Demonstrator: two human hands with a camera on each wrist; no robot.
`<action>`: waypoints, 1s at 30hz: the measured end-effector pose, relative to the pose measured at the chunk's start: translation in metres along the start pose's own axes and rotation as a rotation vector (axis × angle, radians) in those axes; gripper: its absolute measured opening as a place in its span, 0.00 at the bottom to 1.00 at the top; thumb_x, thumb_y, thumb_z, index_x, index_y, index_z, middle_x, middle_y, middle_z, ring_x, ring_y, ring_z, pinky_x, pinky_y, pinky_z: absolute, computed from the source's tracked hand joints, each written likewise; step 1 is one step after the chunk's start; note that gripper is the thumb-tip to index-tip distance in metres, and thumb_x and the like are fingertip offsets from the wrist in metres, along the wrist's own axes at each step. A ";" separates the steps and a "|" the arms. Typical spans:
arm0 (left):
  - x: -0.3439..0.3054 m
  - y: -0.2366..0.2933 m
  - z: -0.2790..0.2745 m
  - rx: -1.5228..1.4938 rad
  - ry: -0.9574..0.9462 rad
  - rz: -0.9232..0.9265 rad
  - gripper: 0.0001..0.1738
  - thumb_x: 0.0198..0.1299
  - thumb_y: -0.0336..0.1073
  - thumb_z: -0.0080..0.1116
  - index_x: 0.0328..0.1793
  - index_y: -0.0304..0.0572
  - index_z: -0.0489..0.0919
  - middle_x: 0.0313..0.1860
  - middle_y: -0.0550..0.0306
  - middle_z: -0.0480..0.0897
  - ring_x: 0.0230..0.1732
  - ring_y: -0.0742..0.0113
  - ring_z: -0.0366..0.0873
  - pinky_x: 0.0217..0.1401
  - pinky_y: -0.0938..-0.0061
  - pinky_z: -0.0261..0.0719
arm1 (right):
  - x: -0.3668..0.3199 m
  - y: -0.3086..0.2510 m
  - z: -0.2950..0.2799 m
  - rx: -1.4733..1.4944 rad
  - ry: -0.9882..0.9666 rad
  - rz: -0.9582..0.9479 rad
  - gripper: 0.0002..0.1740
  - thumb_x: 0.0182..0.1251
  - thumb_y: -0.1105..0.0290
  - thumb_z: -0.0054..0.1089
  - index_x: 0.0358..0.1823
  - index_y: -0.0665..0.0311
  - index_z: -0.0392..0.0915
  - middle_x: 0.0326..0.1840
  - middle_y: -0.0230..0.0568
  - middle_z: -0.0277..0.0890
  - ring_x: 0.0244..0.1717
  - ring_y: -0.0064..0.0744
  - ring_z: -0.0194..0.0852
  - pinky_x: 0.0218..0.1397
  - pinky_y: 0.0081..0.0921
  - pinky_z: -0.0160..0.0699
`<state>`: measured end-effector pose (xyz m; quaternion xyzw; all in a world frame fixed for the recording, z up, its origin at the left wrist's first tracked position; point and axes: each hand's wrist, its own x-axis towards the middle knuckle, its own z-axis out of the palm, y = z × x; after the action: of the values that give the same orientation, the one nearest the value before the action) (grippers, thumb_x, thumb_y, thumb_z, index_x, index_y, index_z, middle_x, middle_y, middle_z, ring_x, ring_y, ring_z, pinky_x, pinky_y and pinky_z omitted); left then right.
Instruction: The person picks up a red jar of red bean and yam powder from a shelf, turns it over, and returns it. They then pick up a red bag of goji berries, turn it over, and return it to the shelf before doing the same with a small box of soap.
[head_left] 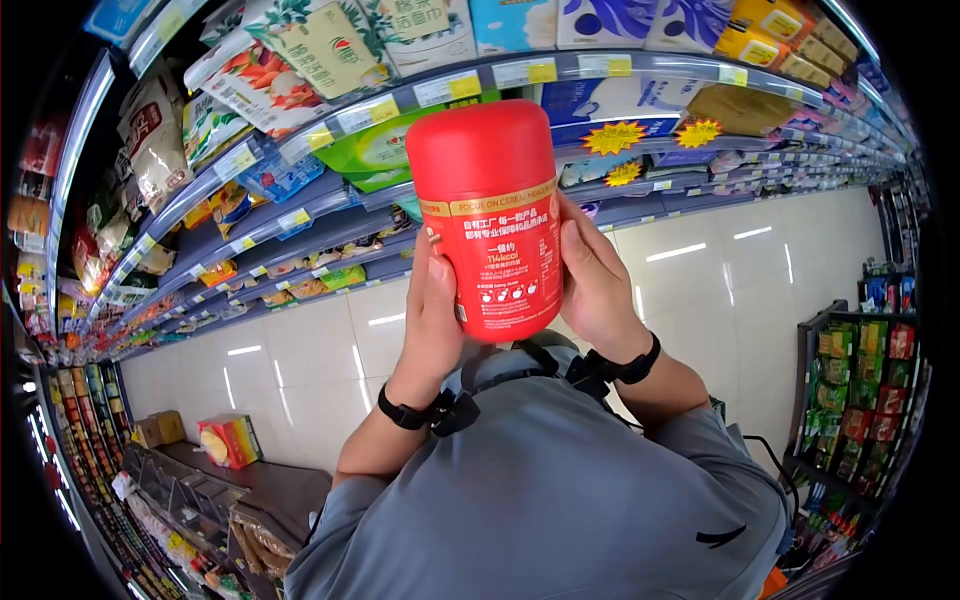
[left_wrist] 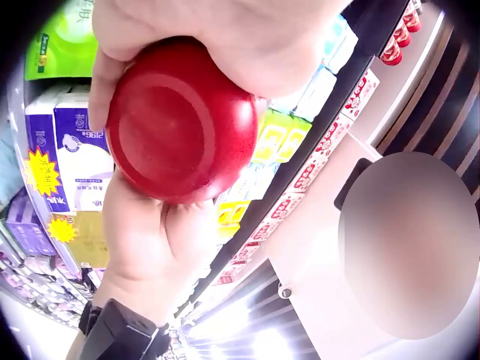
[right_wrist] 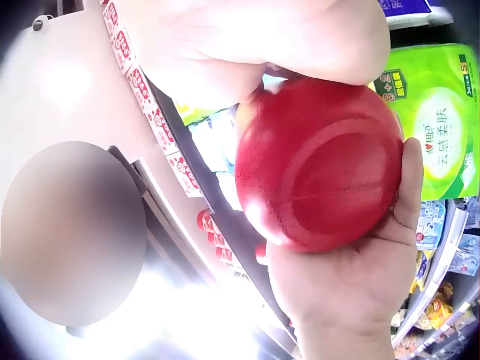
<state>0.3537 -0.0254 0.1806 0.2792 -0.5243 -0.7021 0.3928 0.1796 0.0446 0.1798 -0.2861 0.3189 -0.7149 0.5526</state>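
Observation:
A red canister [head_left: 485,240] with a smooth red lid and printed label stands upright between both hands in the head view. The left hand [head_left: 432,315] grips its left side, thumb on the label's edge. On the opposite side the right hand [head_left: 598,290] holds it, thumb along the label. Seen from below in the left wrist view, the round red base [left_wrist: 169,124] lies between the left hand [left_wrist: 217,34] and right hand [left_wrist: 150,240]. The right wrist view shows the same base [right_wrist: 330,176], with the right hand [right_wrist: 277,37] and left hand [right_wrist: 349,292] around it.
Behind the canister, shelves [head_left: 560,68] hold packs of tissues and bagged goods. A rack of green and red packets [head_left: 860,390] stands at right. At lower left, a yellow-red box [head_left: 229,441] sits on a dark counter [head_left: 290,485]. Tiled floor [head_left: 690,260] lies below the shelves.

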 end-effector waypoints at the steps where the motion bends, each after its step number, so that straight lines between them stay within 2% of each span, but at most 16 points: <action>1: 0.000 0.003 -0.001 0.009 0.020 -0.020 0.38 0.84 0.65 0.37 0.83 0.42 0.62 0.73 0.51 0.78 0.69 0.66 0.81 0.71 0.66 0.82 | 0.004 0.002 0.001 0.001 0.000 0.004 0.33 0.92 0.57 0.41 0.87 0.68 0.53 0.84 0.41 0.64 0.81 0.27 0.63 0.83 0.29 0.63; 3: 0.001 0.005 -0.005 -0.001 0.050 -0.014 0.38 0.84 0.65 0.37 0.83 0.42 0.62 0.73 0.52 0.79 0.69 0.66 0.81 0.70 0.67 0.82 | 0.011 0.005 0.004 0.003 -0.017 0.015 0.33 0.92 0.57 0.41 0.87 0.68 0.53 0.84 0.41 0.64 0.81 0.27 0.63 0.83 0.30 0.63; 5: 0.002 0.006 -0.009 -0.012 0.081 -0.003 0.38 0.84 0.65 0.36 0.84 0.42 0.62 0.73 0.52 0.79 0.69 0.67 0.81 0.70 0.67 0.82 | 0.016 0.011 0.007 0.009 0.023 0.029 0.32 0.91 0.58 0.41 0.86 0.69 0.55 0.82 0.44 0.67 0.79 0.31 0.69 0.81 0.34 0.68; 8: -0.001 0.007 -0.015 0.027 0.104 0.054 0.38 0.85 0.64 0.34 0.84 0.42 0.63 0.72 0.53 0.79 0.69 0.67 0.81 0.70 0.68 0.82 | 0.023 0.017 0.009 0.002 -0.014 0.035 0.32 0.92 0.58 0.40 0.86 0.69 0.55 0.82 0.43 0.67 0.79 0.31 0.68 0.81 0.35 0.69; 10: -0.006 0.011 -0.016 0.013 0.122 0.016 0.42 0.84 0.64 0.36 0.85 0.34 0.61 0.75 0.51 0.75 0.73 0.67 0.74 0.76 0.68 0.72 | 0.026 0.018 0.014 0.001 -0.045 0.053 0.32 0.92 0.58 0.40 0.86 0.68 0.54 0.82 0.43 0.67 0.79 0.31 0.68 0.81 0.35 0.70; 11: -0.008 0.012 -0.016 0.009 0.138 0.020 0.42 0.84 0.64 0.36 0.85 0.34 0.61 0.75 0.51 0.75 0.73 0.67 0.74 0.76 0.68 0.72 | 0.027 0.018 0.016 -0.001 -0.058 0.062 0.32 0.92 0.57 0.39 0.87 0.68 0.53 0.82 0.43 0.67 0.79 0.31 0.68 0.81 0.35 0.70; 14: -0.015 0.015 -0.016 0.012 0.154 0.042 0.41 0.85 0.64 0.34 0.84 0.34 0.61 0.75 0.50 0.76 0.73 0.67 0.74 0.76 0.68 0.71 | 0.027 0.016 0.022 -0.050 -0.129 0.099 0.37 0.91 0.51 0.42 0.88 0.67 0.51 0.84 0.44 0.63 0.81 0.28 0.63 0.83 0.31 0.64; 17: -0.019 0.016 -0.018 0.024 0.177 0.037 0.42 0.84 0.65 0.33 0.84 0.35 0.62 0.74 0.50 0.76 0.73 0.67 0.74 0.76 0.69 0.71 | 0.026 0.021 0.021 -0.070 -0.128 0.127 0.38 0.90 0.51 0.42 0.89 0.66 0.49 0.84 0.44 0.63 0.81 0.28 0.63 0.82 0.31 0.64; 20: -0.022 0.012 -0.020 0.115 0.216 0.082 0.37 0.86 0.58 0.38 0.84 0.32 0.62 0.73 0.46 0.78 0.70 0.64 0.78 0.72 0.66 0.77 | 0.029 0.026 0.022 -0.082 -0.126 0.091 0.38 0.90 0.52 0.43 0.89 0.66 0.48 0.85 0.44 0.62 0.81 0.29 0.63 0.82 0.31 0.64; 22: -0.023 0.017 -0.014 0.581 0.385 0.161 0.32 0.88 0.52 0.36 0.84 0.35 0.65 0.66 0.47 0.84 0.60 0.66 0.85 0.61 0.68 0.84 | 0.033 0.023 0.021 -0.138 -0.131 0.098 0.39 0.90 0.53 0.44 0.89 0.67 0.47 0.85 0.45 0.60 0.82 0.30 0.62 0.83 0.32 0.62; 23: -0.021 0.018 -0.013 0.483 0.408 0.148 0.38 0.83 0.49 0.52 0.87 0.34 0.57 0.65 0.44 0.84 0.60 0.63 0.86 0.61 0.65 0.85 | 0.034 0.022 0.020 -0.199 -0.135 0.099 0.39 0.89 0.54 0.46 0.89 0.67 0.47 0.86 0.46 0.59 0.83 0.31 0.61 0.84 0.33 0.61; 24: -0.021 0.023 -0.010 0.485 0.410 0.146 0.38 0.83 0.49 0.52 0.87 0.34 0.57 0.65 0.44 0.84 0.60 0.63 0.86 0.61 0.65 0.85 | 0.033 0.024 0.019 -0.197 -0.136 0.101 0.39 0.89 0.54 0.46 0.89 0.67 0.47 0.86 0.46 0.59 0.83 0.31 0.61 0.84 0.33 0.61; 26: -0.021 0.033 -0.002 0.742 0.246 0.080 0.59 0.65 0.43 0.74 0.90 0.34 0.45 0.73 0.33 0.77 0.65 0.50 0.84 0.66 0.58 0.84 | 0.032 0.030 0.018 -0.522 -0.136 0.003 0.40 0.89 0.58 0.48 0.89 0.69 0.45 0.88 0.48 0.57 0.84 0.33 0.59 0.85 0.34 0.59; 27: -0.017 0.025 -0.002 0.645 0.258 0.074 0.72 0.51 0.39 0.83 0.90 0.38 0.40 0.74 0.37 0.75 0.68 0.51 0.82 0.69 0.57 0.83 | 0.029 0.030 0.019 -0.541 -0.155 -0.024 0.40 0.88 0.61 0.50 0.89 0.70 0.45 0.89 0.50 0.55 0.86 0.36 0.57 0.85 0.34 0.58; 28: -0.015 0.019 -0.005 0.648 0.260 0.075 0.72 0.51 0.39 0.83 0.90 0.38 0.40 0.74 0.37 0.75 0.68 0.51 0.82 0.69 0.57 0.83 | 0.029 0.029 0.018 -0.539 -0.158 -0.025 0.40 0.88 0.61 0.50 0.89 0.70 0.45 0.89 0.50 0.55 0.86 0.36 0.57 0.85 0.34 0.58; 30: -0.011 0.015 -0.012 0.190 0.221 0.100 0.70 0.49 0.35 0.83 0.89 0.39 0.42 0.73 0.41 0.75 0.71 0.54 0.79 0.72 0.57 0.81 | 0.030 0.022 0.016 -0.400 -0.269 -0.089 0.40 0.86 0.62 0.54 0.89 0.70 0.47 0.90 0.51 0.54 0.86 0.37 0.57 0.86 0.34 0.57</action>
<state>0.3732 -0.0250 0.1908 0.3640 -0.5551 -0.5940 0.4545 0.1984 0.0086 0.1743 -0.4962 0.3647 -0.6165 0.4907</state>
